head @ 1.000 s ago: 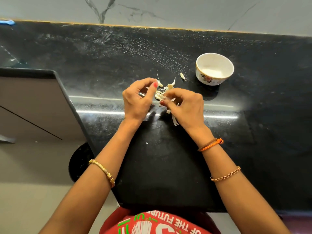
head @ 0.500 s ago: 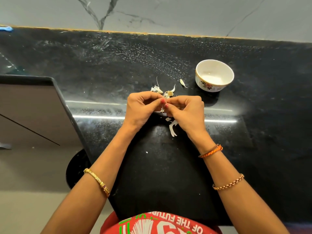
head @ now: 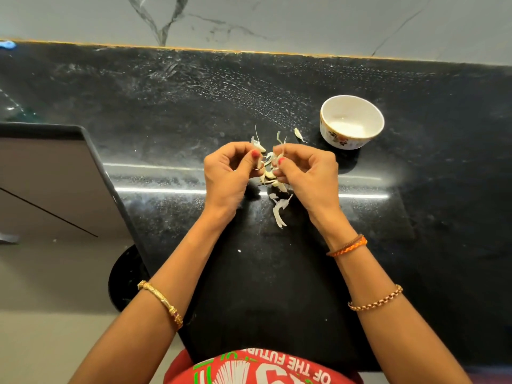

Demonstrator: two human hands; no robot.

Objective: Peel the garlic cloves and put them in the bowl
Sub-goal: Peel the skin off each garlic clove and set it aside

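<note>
Hovering just left of the bowl (head: 352,121), the left hand (head: 230,173) and right hand (head: 306,173) curl inward, fingertips pinching a garlic clove (head: 273,162) between them above scattered peels (head: 278,214).

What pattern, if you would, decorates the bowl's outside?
A floral motif on white, gold-rimmed bowl; head view.

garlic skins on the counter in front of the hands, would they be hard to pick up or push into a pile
Probably fiddly. The garlic skins look paper-thin and curled, so they are likely very light and floppy, and may scatter at a breath. Lying flat on the glossy black counter, they might slide when pushed yet resist a pinch grip. Sweeping them with the side of a hand seems easier.
</note>
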